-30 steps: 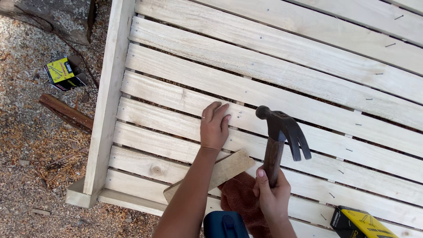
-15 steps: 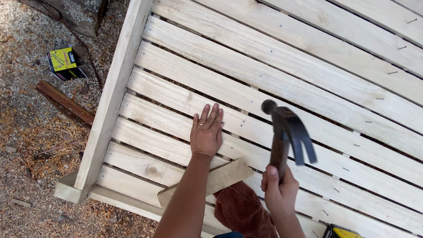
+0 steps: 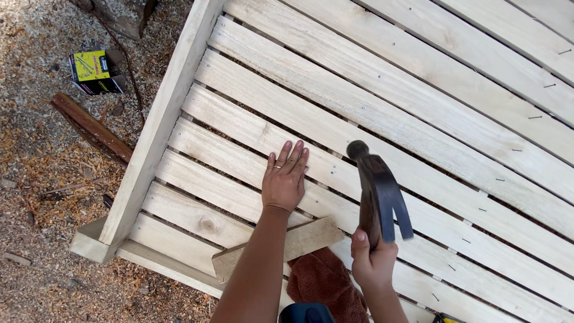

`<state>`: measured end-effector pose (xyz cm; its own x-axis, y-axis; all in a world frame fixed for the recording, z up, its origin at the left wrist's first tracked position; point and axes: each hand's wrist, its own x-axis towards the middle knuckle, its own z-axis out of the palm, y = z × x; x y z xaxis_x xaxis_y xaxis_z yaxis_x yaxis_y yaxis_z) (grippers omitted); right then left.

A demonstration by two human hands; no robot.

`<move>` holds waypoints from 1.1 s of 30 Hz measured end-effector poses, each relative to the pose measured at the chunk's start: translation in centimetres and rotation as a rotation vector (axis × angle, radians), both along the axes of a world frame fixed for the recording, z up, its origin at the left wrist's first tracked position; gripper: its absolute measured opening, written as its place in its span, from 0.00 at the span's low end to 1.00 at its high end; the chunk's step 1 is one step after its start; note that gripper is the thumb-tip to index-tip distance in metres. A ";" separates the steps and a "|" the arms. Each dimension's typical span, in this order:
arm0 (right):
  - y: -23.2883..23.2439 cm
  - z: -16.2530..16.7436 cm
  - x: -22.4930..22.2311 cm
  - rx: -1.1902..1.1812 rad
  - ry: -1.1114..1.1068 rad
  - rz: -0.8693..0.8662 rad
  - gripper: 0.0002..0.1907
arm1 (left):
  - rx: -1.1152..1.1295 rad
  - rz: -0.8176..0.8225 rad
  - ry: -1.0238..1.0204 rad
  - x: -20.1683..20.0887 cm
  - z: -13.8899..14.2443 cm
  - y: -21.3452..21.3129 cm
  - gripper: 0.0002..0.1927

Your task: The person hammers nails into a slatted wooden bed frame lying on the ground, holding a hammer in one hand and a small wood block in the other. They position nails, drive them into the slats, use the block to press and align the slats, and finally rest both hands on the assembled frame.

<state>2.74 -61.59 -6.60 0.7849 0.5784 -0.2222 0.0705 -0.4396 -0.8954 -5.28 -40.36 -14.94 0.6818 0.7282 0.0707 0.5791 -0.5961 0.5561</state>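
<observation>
Right hand (image 3: 373,258) grips a raised claw hammer (image 3: 378,191); left hand (image 3: 284,179) lies open and flat on a slat (image 3: 239,158), fingers close enough that a stray blow might hit them.

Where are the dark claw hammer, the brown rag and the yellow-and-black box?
dark claw hammer (image 3: 382,191), head view, on its steel head.
brown rag (image 3: 323,281), head view, on its folded middle.
yellow-and-black box (image 3: 92,67), head view, on its yellow top.

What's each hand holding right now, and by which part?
The right hand grips a dark-headed claw hammer low on its wooden handle. The left hand holds nothing; it lies flat on a pale wooden slat.
</observation>
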 end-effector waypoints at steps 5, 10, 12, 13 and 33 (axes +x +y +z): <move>1.3 -0.5 -0.7 -0.526 -0.090 0.085 0.24 | -0.011 0.000 0.004 0.1 1.6 0.6 0.22; 3.6 1.5 0.2 -0.435 0.585 -0.223 0.27 | -0.020 -0.006 -0.004 0.5 4.1 1.6 0.22; 3.4 3.6 0.3 -0.257 0.985 -0.413 0.30 | -0.059 -0.012 0.022 0.7 5.7 1.7 0.22; 2.7 4.8 -0.3 -0.248 1.011 -0.459 0.30 | -0.103 -0.042 0.137 0.7 6.7 1.5 0.23; -6.3 22.7 -8.4 -0.044 1.001 -0.593 0.06 | -0.286 -0.406 0.315 -4.2 28.6 -12.1 0.28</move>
<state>-5.65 -67.88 16.09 0.3923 0.1555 -0.9066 -0.8867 -0.1985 -0.4177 -9.47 -52.41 13.67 0.8661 0.3649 -0.3415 0.4995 -0.6565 0.5652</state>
